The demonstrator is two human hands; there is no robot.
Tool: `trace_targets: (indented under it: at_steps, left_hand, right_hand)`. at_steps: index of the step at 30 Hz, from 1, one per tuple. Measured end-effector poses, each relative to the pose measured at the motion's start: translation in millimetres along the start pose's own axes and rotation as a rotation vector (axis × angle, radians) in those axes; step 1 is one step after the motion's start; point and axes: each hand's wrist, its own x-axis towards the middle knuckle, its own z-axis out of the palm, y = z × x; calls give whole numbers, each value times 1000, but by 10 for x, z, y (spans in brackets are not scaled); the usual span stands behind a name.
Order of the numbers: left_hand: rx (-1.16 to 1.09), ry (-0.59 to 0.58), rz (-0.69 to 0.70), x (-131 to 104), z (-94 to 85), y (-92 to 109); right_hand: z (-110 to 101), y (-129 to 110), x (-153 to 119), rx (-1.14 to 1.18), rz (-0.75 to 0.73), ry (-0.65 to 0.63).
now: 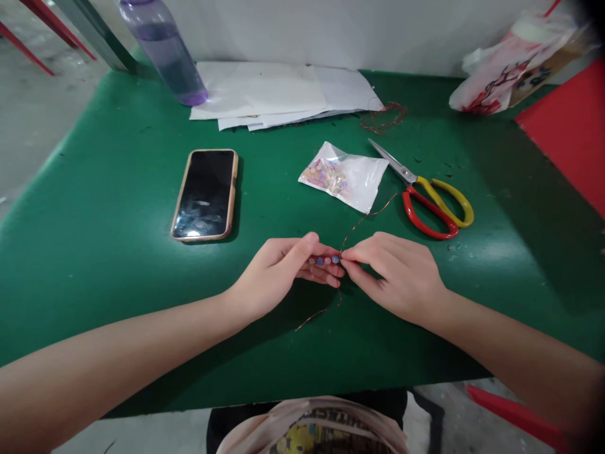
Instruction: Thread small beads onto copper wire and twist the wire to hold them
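A short row of blue and pink beads (320, 261) lies across the fingers of my left hand (288, 268), whose thumb presses on its left end. At the row's right end, my right hand (397, 274) pinches the thin reddish-brown cord (344, 238) between thumb and forefinger. One loose end of this cord runs up and right toward the scissors, while the other hangs down and left below my hands. Beyond my hands lies a small clear-and-white packet (347, 176) with many pastel beads inside. My left fingers hide part of the bead row.
Scissors (418, 183) with red and yellow handles lie right of the packet, blades slightly apart. A phone (207, 195) rests at left. Behind stand a purple water bottle (165, 53), white papers (278, 91), a cord coil (385, 118) and a bagged drink cup (505, 69).
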Motion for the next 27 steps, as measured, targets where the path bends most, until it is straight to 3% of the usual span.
trace_targets:
  at_steps: [16, 22, 27]
  left_hand:
    - [113, 38, 22, 0, 7, -34]
    - [122, 4, 6, 0, 9, -28]
    - [119, -24, -39, 5, 19, -5]
  right_hand:
    - [0, 6, 8, -15, -126, 51]
    - [17, 7, -51, -85, -95, -35]
    - [14, 34, -98, -139, -156, -107]
